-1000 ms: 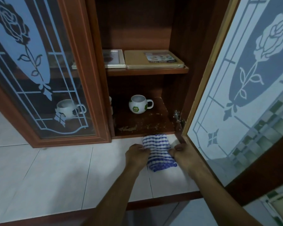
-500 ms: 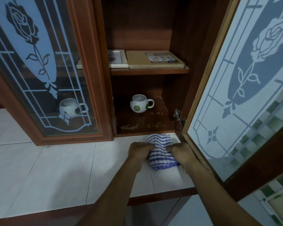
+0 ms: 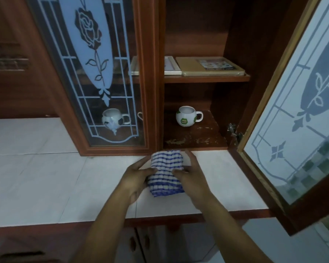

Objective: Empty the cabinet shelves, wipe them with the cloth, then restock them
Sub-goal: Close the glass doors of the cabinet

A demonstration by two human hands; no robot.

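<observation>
Currently cloth [image 3: 166, 173] lies on counter [image 3: 46, 183] - left hand [image 3: 136, 179] and right hand [image 3: 193, 179] pinch its side edges, long axis pointing at lower shelf [image 3: 194, 137] just beyond - mug [image 3: 186, 116] not yet removed.

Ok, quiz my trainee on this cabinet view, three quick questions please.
1. True or false: the round white mug with green patches stands upright on the brown wooden lower shelf.
2. Where is the blue-and-white striped cloth? A) in a sink B) on the white tiled counter, gripped by the left hand and right hand C) on the floor
3. Fill in: on the brown wooden upper shelf, right of the white picture frame, lies a flat tan ____.
Key: 1 true; 2 B; 3 board.
</observation>
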